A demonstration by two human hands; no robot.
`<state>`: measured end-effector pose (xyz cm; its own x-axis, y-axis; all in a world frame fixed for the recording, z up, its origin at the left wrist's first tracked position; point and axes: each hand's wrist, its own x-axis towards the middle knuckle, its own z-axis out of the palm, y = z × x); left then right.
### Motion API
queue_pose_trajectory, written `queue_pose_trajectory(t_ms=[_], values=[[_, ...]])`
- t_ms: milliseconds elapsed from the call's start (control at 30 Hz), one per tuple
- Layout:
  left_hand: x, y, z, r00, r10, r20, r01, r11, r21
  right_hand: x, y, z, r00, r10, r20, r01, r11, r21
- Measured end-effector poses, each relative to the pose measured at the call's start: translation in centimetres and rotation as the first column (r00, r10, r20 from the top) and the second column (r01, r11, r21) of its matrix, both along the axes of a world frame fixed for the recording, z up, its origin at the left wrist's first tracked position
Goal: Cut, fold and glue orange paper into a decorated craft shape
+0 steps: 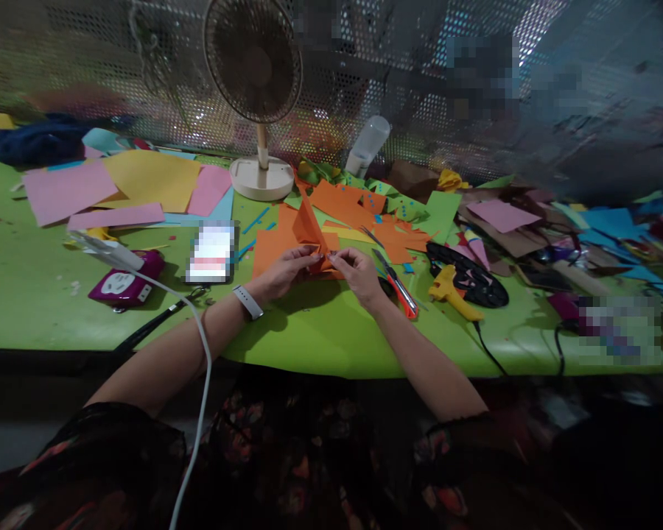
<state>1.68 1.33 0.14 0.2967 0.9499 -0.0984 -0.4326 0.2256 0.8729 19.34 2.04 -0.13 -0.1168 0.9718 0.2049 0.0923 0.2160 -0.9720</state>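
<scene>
A folded piece of orange paper (308, 224) stands up between my hands over the middle of the table. My left hand (294, 269) pinches its lower edge from the left side. From the right, my right hand (358, 276) pinches the same paper with thumb and forefinger, close to the left fingertips. Flat orange paper (265, 250) lies beneath and to the left. Just right of my right hand are a red utility knife (403, 291) and scissors, their handles partly hidden.
A yellow glue gun (451, 293) lies on a black tray (489, 283) at right. A phone (211, 252) and purple power socket (127, 280) sit at left. A white cable (206, 368) crosses my left forearm. Behind stand a fan (262, 180), bottle (369, 143) and paper scraps.
</scene>
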Motion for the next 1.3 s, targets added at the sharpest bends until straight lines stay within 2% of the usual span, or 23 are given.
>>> queue_pose_trajectory(t_ms=[800,1033,1300], values=[[0.0,-0.08,0.11,1.0,-0.001,-0.008,0.001,1.0,-0.002,-0.04,0.03,-0.12,1.0,0.009,0.003,-0.009,1.0,-0.004],[-0.05,-0.09,0.01,0.999,-0.016,-0.036,0.018,0.999,0.047,-0.19,-0.02,-0.21,1.0,0.021,-0.009,-0.021,1.0,-0.009],[0.25,-0.11,-0.37,0.995,0.05,-0.082,-0.038,0.99,0.139,-0.55,-0.24,-0.26,0.999,0.041,-0.013,-0.041,0.999,-0.012]])
